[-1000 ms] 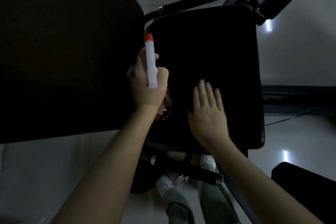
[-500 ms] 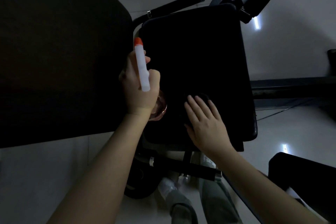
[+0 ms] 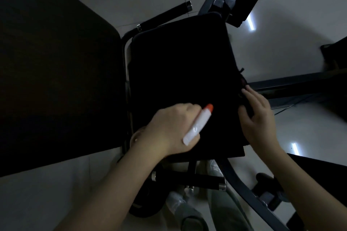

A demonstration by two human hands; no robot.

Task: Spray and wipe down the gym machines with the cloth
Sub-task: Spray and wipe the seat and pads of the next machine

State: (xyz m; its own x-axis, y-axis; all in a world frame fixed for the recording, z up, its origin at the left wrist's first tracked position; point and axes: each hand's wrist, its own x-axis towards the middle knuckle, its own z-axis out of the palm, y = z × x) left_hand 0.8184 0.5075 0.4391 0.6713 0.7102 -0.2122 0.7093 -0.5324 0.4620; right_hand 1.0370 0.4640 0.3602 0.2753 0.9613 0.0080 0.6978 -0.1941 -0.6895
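My left hand (image 3: 171, 130) grips a spray bottle (image 3: 197, 126) with a white head and an orange nozzle tip, held over the near part of the black seat pad (image 3: 178, 69). The nozzle points up and to the right. My right hand (image 3: 258, 116) is at the pad's right edge, with fingers and thumb curled round a dark cloth (image 3: 243, 85). The cloth hardly stands out against the black pad.
A large black back pad (image 3: 56, 80) fills the left side. Black handle bars stick out beyond the seat (image 3: 166, 16) and below it (image 3: 189, 179). Grey frame bars (image 3: 242, 187) run along the right. The tiled floor and my own legs (image 3: 223, 210) show underneath.
My left hand swung the bottle from the pad's left edge over the seat, with the nozzle turning to the right. My right hand slid with the cloth from the pad's middle to its right edge.
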